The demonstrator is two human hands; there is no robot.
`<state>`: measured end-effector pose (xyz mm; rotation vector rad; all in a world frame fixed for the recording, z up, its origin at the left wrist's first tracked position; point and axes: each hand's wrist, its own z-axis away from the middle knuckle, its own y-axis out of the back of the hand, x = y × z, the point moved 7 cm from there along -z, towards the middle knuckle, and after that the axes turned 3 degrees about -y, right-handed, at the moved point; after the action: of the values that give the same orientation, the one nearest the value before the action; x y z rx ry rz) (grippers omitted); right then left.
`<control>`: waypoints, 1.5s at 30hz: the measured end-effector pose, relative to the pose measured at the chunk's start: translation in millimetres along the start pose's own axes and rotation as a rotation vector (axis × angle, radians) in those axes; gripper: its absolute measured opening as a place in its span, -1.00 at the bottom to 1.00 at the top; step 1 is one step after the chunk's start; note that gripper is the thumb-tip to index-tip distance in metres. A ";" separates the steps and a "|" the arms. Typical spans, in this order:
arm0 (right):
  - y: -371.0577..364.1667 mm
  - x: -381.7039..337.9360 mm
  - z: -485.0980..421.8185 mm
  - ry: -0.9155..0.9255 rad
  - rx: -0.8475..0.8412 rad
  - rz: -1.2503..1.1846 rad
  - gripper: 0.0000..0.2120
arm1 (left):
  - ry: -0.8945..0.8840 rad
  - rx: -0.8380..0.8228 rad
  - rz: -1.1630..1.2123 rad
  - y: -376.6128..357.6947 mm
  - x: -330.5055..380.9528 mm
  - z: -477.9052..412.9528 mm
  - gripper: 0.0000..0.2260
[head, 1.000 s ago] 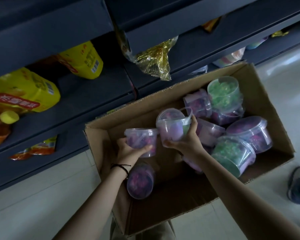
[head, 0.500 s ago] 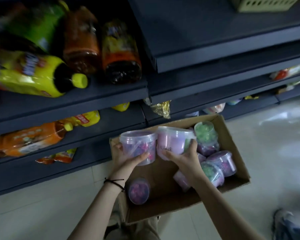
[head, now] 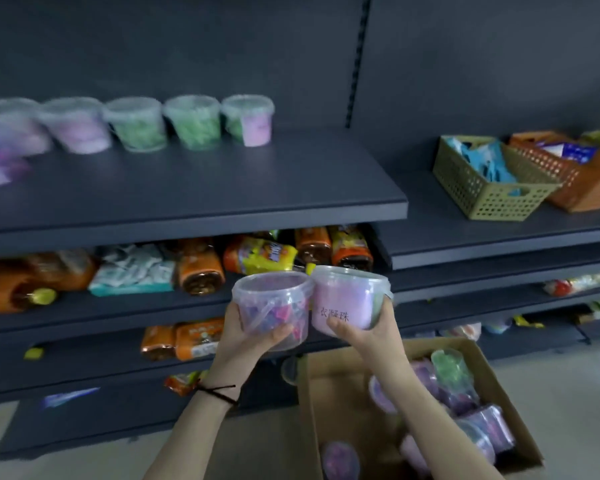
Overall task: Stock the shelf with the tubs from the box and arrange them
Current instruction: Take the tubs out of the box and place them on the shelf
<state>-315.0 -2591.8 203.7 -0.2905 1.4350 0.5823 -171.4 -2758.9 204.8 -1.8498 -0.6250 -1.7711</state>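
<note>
Left hand (head: 253, 336): raised in front of the shelving, fingers curled round the back of a tub and thumb laid across its front; a dark wristband (head: 219, 393) on the wrist.
Left tub (head: 272, 306): clear, lidded, upright, with purple and pink pieces showing through the wall.
Right hand (head: 368, 336): raised level with the other, thumb on the front and fingers wrapped round the far side of a second tub.
Right tub (head: 347, 296): lidded, upright, pale pink label with dark characters facing me.
The pair: held side by side in the air, rims meeting or very nearly so; I cannot tell which. Both are below the top shelf's edge and above the box.
Shelf (head: 222, 181): dark board, upper left.
Row of tubs (head: 193, 121): standing along the back of that shelf, purple ones to the left, green ones to the right, all blurred.
Box (head: 336, 396): open cardboard, on the floor at lower right.
Loose tubs (head: 465, 403): purple and green, lying jumbled in the box.
Lower shelf: orange and brown bottles (head: 201, 268) lying on their sides.
Right bay: a green basket (head: 489, 188) touching an orange basket (head: 575, 181), both holding packets.
</note>
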 end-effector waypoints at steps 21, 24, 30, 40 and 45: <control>-270.7 -196.1 54.6 0.230 -0.169 -0.063 -0.34 | -0.180 0.394 -0.115 298.7 168.8 42.4 -0.25; -288.2 -202.8 22.2 0.207 -0.162 -0.051 -0.30 | -0.185 0.458 -0.195 316.9 166.8 8.8 -0.15; -309.7 -212.0 -55.3 0.210 -0.116 -0.013 -0.28 | -0.160 0.515 -0.203 344.6 157.2 -72.0 -0.23; -357.1 -201.5 -142.3 0.311 -0.177 0.134 -0.11 | -0.138 0.561 -0.201 364.6 129.6 -159.3 -0.16; -368.5 -206.3 -166.6 0.350 -0.148 0.278 -0.17 | -0.131 0.597 -0.262 374.0 133.1 -179.5 -0.20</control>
<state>-263.1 -3025.7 327.0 -0.3229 1.7896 0.8996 -64.7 -3163.1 327.5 -1.5155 -1.3323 -1.3975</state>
